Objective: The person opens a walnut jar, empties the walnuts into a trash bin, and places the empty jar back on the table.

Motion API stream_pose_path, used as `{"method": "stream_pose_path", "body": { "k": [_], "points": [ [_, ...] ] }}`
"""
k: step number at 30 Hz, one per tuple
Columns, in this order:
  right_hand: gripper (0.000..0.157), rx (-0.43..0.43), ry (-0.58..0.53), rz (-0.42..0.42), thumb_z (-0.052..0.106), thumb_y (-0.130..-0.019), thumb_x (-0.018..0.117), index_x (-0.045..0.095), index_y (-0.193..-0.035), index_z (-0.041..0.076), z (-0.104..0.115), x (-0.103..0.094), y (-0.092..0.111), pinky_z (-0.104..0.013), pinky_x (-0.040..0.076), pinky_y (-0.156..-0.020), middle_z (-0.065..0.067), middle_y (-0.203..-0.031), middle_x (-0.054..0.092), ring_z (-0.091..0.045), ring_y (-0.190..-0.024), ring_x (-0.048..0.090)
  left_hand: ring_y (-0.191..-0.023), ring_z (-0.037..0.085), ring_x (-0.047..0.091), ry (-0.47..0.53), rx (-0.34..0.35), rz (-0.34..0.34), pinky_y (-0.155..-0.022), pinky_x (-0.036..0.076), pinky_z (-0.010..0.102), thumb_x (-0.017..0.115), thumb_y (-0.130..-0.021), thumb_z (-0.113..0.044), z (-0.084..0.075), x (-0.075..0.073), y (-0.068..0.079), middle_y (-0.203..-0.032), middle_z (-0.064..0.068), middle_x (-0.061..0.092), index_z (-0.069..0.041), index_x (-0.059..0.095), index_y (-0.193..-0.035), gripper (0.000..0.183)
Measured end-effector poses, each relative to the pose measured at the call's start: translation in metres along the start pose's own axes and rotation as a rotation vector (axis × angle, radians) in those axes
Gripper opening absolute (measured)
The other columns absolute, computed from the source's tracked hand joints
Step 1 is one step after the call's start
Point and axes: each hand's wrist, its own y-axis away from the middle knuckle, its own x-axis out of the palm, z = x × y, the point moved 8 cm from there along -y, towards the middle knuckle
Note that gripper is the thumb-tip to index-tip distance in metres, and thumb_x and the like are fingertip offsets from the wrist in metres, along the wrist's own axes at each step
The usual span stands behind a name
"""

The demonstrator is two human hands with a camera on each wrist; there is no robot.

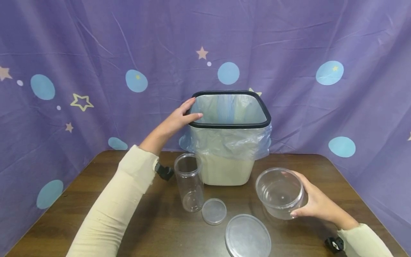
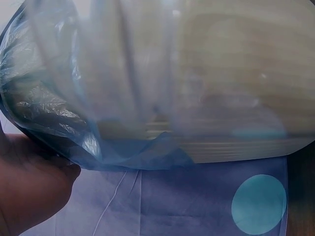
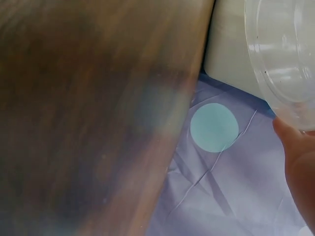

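Note:
A cream trash bin (image 1: pixel 224 171) with a black rim and a bluish plastic liner (image 1: pixel 231 142) folded over it stands at the back middle. My left hand (image 1: pixel 176 119) holds the bin's rim at its left side, thumb over the edge; in the left wrist view the hand (image 2: pixel 37 184) is beside the liner. On the right, my right hand (image 1: pixel 316 201) grips a wide round clear plastic container (image 1: pixel 279 192) by its right side, with some fingers hidden behind it. The container's mouth faces up and has no lid on it. Whether its base touches the table cannot be told.
A tall clear jar (image 1: pixel 189 182) without a lid stands left of the bin's base. A small round lid (image 1: pixel 214 211) and a larger one (image 1: pixel 248 236) lie on the brown wooden table (image 1: pixel 167 235). A purple patterned curtain (image 1: pixel 160 46) hangs behind.

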Motion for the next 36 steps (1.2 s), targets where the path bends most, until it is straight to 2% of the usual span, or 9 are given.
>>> {"method": "stream_pose_path", "body": {
  "k": [8, 19, 28, 32, 36],
  "points": [
    [0.112, 0.023, -0.001, 0.083, 0.02, -0.051, 0.089, 0.029, -0.145, 0.008, -0.008, 0.009, 0.004, -0.008, 0.027, -0.097, -0.008, -0.137, 0.047, -0.001, -0.12, 0.044, -0.144, 0.015, 0.002, 0.005, 0.005, 0.002, -0.117, 0.009, 0.037, 0.057, -0.09, -0.029, -0.001, 0.0, 0.001, -0.159, 0.001, 0.006, -0.012, 0.015, -0.152, 0.076],
    [0.107, 0.072, 0.0, 0.133, 0.019, -0.056, 0.087, 0.028, -0.145, 0.011, -0.014, 0.012, 0.003, -0.013, 0.035, -0.094, -0.016, -0.133, 0.047, -0.005, -0.118, 0.046, -0.144, 0.015, 0.003, -0.002, 0.016, -0.005, -0.117, 0.009, 0.036, 0.057, -0.09, -0.029, 0.001, -0.003, 0.0, -0.158, 0.002, 0.007, -0.011, 0.016, -0.151, 0.076],
    [0.098, 0.065, -0.094, 0.163, 0.012, -0.062, 0.082, 0.029, -0.144, 0.006, -0.019, 0.012, 0.003, -0.009, 0.029, -0.099, -0.024, -0.134, 0.045, -0.004, -0.125, 0.042, -0.144, 0.016, 0.003, -0.004, 0.017, 0.009, -0.116, 0.011, 0.038, 0.056, -0.091, -0.028, 0.003, 0.0, 0.0, -0.159, 0.002, 0.006, -0.011, 0.015, -0.152, 0.076],
    [0.097, 0.072, -0.152, 0.187, 0.01, -0.062, 0.082, 0.029, -0.143, 0.003, -0.028, 0.012, 0.005, -0.01, 0.03, -0.1, -0.027, -0.134, 0.044, -0.004, -0.126, 0.043, -0.144, 0.016, 0.003, -0.001, 0.022, 0.013, -0.116, 0.011, 0.038, 0.056, -0.091, -0.029, 0.003, 0.001, -0.001, -0.159, 0.002, 0.006, -0.011, 0.014, -0.152, 0.076],
    [0.096, 0.065, -0.239, 0.223, 0.006, -0.063, 0.08, 0.028, -0.143, -0.002, -0.033, 0.011, 0.006, -0.012, 0.032, -0.1, -0.026, -0.136, 0.044, -0.006, -0.127, 0.043, -0.144, 0.015, 0.003, 0.005, 0.016, 0.015, -0.116, 0.011, 0.038, 0.057, -0.09, -0.028, -0.001, 0.001, 0.0, -0.159, 0.002, 0.006, -0.012, 0.014, -0.152, 0.076]
  ]
}}
